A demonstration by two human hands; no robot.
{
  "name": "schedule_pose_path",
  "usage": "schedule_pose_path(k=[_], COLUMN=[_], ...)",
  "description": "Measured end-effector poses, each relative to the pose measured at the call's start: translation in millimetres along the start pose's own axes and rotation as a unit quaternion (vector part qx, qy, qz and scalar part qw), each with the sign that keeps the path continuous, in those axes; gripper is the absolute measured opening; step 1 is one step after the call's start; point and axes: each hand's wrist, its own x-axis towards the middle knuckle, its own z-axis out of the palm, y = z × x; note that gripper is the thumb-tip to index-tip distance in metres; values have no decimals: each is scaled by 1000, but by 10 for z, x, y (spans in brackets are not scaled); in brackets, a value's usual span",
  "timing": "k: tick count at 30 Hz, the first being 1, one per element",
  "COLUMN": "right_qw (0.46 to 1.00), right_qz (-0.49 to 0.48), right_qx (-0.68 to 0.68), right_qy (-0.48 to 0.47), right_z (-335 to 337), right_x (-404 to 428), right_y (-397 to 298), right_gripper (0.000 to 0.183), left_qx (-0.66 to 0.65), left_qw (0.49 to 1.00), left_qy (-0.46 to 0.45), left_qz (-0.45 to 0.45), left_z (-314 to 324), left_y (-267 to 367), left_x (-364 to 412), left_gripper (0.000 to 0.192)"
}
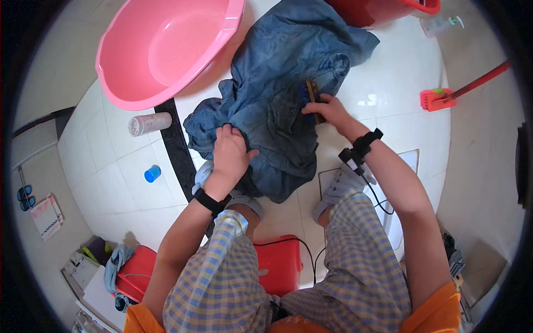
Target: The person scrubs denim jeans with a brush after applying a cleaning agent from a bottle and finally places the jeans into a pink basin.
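A dark blue denim garment (pixel 275 95) lies bunched across the tiled floor before me. My right hand (pixel 329 112) grips a scrub brush (pixel 311 93) with a wooden back and blue bristles. The brush is tipped on its side against the denim, its bristles facing left. My left hand (pixel 231 152) rests on the left part of the cloth, fingertips curled into its folds. Whether those fingers pinch the fabric or only press on it is hard to see.
A pink basin (pixel 179 45) stands at upper left, a red tub (pixel 370 12) at upper right. Left lie a whitish bottle (pixel 150 123) and a blue cup-like cap (pixel 152 174). A pump bottle (pixel 437 26) and red-handled floor brush (pixel 439 99) are right. A red stool (pixel 279 262) is beneath me.
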Motion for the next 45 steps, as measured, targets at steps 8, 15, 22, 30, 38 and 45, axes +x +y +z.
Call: schedule_pose_path(k=[8,15,22,30,38,45], right_qw=[988,919,920,819,761,725], right_qz=[-156,-192,-222,-220,-190,-227], right_qx=[8,-38,-218,-521,-619,-650], right_qy=[6,343,236,-96,-41,-1], right_z=[-892,-3200,-2089,-672,-729,-654], right_x=[-388,-602,-494,-734,-604,-488], right_y=[-314,-420,12,-20,192,363], right_gripper=[22,37,74,61,57,51], left_qx=[-126,-185,-59,317,402,417], left_qw=[992,979,993,928,875,850], left_qy=[19,33,-69,-66,-14,8], left_qz=[16,77,81,184,271,322], left_z=[-79,-100,-114,383,545,538], left_y=[-52,-189,-137,-153,-173,-158], left_x=[-57,-163,-187,-328,-173,-27], left_gripper=[56,50,83,73,54,43])
